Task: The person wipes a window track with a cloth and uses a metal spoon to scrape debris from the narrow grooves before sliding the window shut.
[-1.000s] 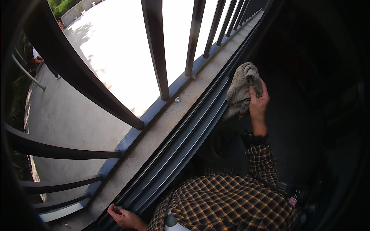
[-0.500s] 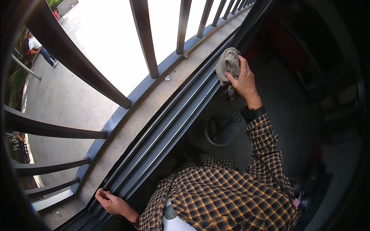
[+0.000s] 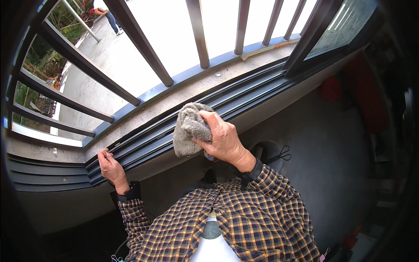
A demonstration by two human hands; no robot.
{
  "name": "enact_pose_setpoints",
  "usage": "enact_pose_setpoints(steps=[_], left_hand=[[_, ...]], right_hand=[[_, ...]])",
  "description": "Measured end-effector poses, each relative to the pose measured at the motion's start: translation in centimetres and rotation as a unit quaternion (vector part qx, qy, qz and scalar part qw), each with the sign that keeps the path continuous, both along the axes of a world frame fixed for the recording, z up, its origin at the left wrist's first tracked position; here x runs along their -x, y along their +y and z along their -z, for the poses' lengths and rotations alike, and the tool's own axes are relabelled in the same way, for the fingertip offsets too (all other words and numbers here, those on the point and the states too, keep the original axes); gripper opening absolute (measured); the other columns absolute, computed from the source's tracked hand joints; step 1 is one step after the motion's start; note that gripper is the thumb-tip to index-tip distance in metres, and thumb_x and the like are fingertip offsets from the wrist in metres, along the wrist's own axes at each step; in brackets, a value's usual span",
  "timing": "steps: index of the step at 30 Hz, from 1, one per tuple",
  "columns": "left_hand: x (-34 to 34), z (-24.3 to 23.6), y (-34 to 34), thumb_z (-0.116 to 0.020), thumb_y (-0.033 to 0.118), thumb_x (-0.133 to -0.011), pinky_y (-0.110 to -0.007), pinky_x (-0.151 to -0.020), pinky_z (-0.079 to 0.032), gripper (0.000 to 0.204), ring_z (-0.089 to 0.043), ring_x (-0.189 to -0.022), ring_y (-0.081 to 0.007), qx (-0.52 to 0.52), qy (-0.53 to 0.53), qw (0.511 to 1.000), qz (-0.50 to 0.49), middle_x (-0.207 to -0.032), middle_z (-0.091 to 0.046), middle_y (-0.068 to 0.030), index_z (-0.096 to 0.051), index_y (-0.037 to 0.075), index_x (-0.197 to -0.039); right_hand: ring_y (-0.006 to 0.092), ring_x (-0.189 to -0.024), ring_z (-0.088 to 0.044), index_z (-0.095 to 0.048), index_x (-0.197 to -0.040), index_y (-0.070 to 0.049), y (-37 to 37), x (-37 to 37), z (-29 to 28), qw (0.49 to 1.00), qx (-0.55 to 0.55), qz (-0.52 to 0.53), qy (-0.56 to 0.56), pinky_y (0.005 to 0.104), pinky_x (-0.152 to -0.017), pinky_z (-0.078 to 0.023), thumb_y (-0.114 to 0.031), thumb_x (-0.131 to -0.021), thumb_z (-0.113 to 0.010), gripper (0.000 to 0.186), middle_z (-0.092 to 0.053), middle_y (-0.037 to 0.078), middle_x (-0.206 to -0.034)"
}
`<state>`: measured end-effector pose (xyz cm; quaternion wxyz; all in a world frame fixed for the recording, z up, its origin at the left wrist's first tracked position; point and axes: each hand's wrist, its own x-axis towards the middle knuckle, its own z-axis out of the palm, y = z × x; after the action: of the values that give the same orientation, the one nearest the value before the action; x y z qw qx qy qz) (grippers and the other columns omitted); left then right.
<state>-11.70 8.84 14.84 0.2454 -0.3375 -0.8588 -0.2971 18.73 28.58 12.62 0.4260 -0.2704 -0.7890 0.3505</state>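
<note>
My right hand (image 3: 227, 142) grips a bunched grey-brown rag (image 3: 187, 131), fluffy and thick. The rag hangs over the middle of a dark metal sliding-window track (image 3: 144, 144) with several parallel grooves; whether it touches the track I cannot tell. At the track's left end, near the corner, my left hand (image 3: 112, 169) is closed, its fingertips pinched together over the grooves. Whatever those fingers hold, if anything, is too small or hidden to make out.
Dark railing bars (image 3: 148, 48) rise beyond a rough concrete sill (image 3: 157, 101). A window sash (image 3: 310, 41) stands at the track's right end. Below on the floor, black-handled scissors (image 3: 283, 153) stick out of a round container (image 3: 264, 146). Outside, a person (image 3: 111, 19) stands at upper left.
My right hand has brought the rag from the track's far right back toward the middle, nearer my left hand. The view has turned, and the window sash now shows. My left hand stays closed at the left end.
</note>
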Motion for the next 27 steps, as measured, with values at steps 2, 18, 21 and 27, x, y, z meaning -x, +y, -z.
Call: enact_pose_setpoints(steps=[2, 18, 21, 27], left_hand=[[-1.1, -0.9, 1.3, -0.046, 0.005, -0.098, -0.033, -0.066, -0.047, 0.011, -0.056, -0.069, -0.0211, -0.023, 0.04, 0.997, 0.068, -0.082, -0.057, -0.0091, -0.056, 0.003, -0.1], [-18.8, 4.3, -0.8, -0.076, 0.014, -0.082, -0.027, -0.09, -0.047, 0.064, -0.055, -0.104, -0.0106, -0.147, -0.675, 0.616, 0.378, -0.128, -0.054, -0.0058, -0.045, 0.002, -0.137], [-19.4, 5.7, -0.8, -0.075, 0.016, -0.084, -0.029, -0.096, -0.046, 0.06, -0.053, -0.113, -0.0131, -0.109, -0.647, 0.628, 0.419, -0.123, -0.056, -0.0064, -0.046, 0.001, -0.135], [-20.7, 6.0, -0.2, -0.065, 0.012, -0.093, -0.025, -0.082, -0.049, 0.022, -0.056, -0.091, -0.0068, -0.138, -0.702, 0.584, 0.383, -0.098, -0.063, -0.0015, -0.058, 0.0, -0.11]], right_hand=[[0.0398, -0.099, -0.063, -0.05, -0.122, -0.004, -0.4, 2.0, -0.4, 0.987, 0.047, -0.117, 0.101, 0.0411, -0.083, -0.054, -0.015, -0.075, -0.078, 0.057, -0.06, 0.021, -0.112], [0.0326, -0.101, -0.064, -0.06, -0.12, -0.005, -5.3, -3.7, -0.3, 0.946, 0.12, -0.3, -0.039, 0.037, -0.087, -0.051, -0.005, -0.07, -0.078, 0.053, -0.063, 0.017, -0.112], [0.0344, -0.103, -0.061, -0.063, -0.118, -0.008, -5.3, -4.9, -0.4, 0.951, 0.066, -0.291, -0.084, 0.0379, -0.087, -0.051, 0.0, -0.066, -0.077, 0.055, -0.062, 0.017, -0.114], [0.0273, -0.1, -0.063, -0.061, -0.115, 0.0, -4.9, -8.0, 0.4, 0.964, 0.107, -0.223, -0.097, 0.0332, -0.087, -0.049, 0.004, -0.073, -0.073, 0.044, -0.064, 0.014, -0.106]])
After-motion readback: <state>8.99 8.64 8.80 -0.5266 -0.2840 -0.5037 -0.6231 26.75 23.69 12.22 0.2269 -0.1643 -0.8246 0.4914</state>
